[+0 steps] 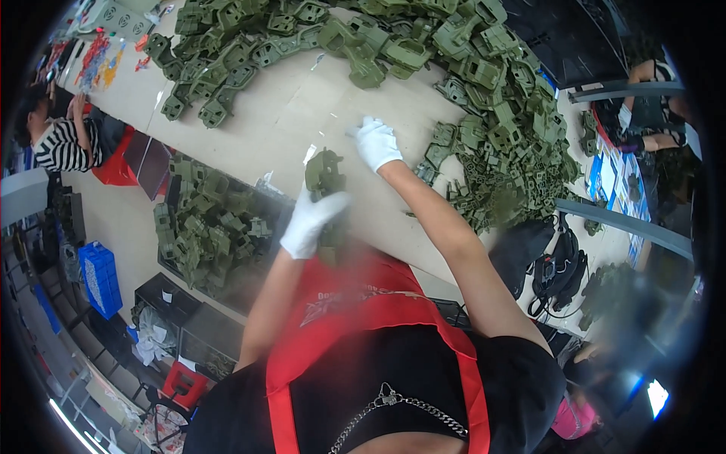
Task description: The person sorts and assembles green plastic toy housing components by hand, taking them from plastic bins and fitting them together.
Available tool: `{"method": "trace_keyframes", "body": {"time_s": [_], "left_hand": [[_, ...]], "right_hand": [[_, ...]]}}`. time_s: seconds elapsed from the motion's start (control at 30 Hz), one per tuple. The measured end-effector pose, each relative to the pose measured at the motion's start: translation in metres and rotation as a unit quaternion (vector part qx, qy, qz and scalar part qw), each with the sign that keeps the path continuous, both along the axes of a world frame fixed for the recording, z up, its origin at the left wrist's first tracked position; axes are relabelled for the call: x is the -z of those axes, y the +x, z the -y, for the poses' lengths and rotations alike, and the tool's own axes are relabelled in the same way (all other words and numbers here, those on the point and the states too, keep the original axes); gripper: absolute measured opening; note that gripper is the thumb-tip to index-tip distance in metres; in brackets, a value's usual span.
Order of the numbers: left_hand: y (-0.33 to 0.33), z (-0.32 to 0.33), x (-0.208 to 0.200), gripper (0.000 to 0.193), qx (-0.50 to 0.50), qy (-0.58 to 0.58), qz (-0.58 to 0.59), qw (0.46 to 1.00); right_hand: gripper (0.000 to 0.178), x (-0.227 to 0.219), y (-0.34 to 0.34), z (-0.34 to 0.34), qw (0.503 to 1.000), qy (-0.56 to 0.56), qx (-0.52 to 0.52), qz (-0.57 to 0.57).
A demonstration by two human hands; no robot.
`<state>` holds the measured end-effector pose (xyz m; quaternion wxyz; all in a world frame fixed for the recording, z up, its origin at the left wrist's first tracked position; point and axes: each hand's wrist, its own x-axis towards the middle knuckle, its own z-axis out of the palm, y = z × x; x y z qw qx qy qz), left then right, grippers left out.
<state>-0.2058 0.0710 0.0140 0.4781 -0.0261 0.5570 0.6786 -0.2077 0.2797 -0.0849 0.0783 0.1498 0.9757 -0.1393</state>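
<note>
My left hand [311, 221], in a white glove, is wrapped round an olive-green plastic part [325, 169] near the table's front edge. The part stands up past my fingers, and its lower portion shows blurred below the glove. Farther forward and to the right, my white-gloved right hand [376, 144] is above the pale tabletop [302, 113]. Its fingers are curled together, and I cannot make out whether anything small is between them. The two hands are apart.
Large green plastic parts [363, 60] are heaped along the table's far side. Smaller green pieces [491, 174] pile up on the right. A dark bin [280, 208] of green parts is at left. Behind it sit a blue crate [100, 280] and a person in stripes [72, 144].
</note>
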Motion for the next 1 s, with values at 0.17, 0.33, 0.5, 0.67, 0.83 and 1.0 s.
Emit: {"method": "trace_keyframes", "body": {"time_s": [0.17, 0.33, 0.5, 0.67, 0.83, 1.0], "left_hand": [[-0.004, -0.007, -0.004, 0.052, -0.099, -0.028, -0.066, 0.993], [0.014, -0.027, -0.021, 0.060, -0.038, 0.038, -0.078, 0.995], [0.039, -0.045, -0.018, 0.057, 0.041, 0.068, -0.033, 0.996], [0.057, -0.057, -0.013, 0.061, 0.094, 0.084, 0.000, 0.992], [0.070, -0.064, -0.020, 0.058, 0.102, 0.121, -0.020, 0.987], [0.081, -0.071, -0.017, 0.052, 0.067, 0.155, 0.033, 0.985]], "right_hand": [[0.032, -0.027, 0.034, 0.001, 0.878, -0.394, 0.244, -0.125], [0.030, -0.157, 0.083, 0.027, 0.933, -0.322, 0.141, -0.072], [0.024, -0.177, 0.109, 0.031, 0.910, -0.285, 0.287, -0.087], [0.022, -0.174, 0.137, 0.045, 0.934, -0.111, 0.300, -0.157], [0.020, -0.197, 0.147, 0.039, 0.854, -0.263, 0.438, -0.099], [0.017, -0.176, 0.160, 0.052, 0.926, -0.027, 0.305, -0.220]]}}
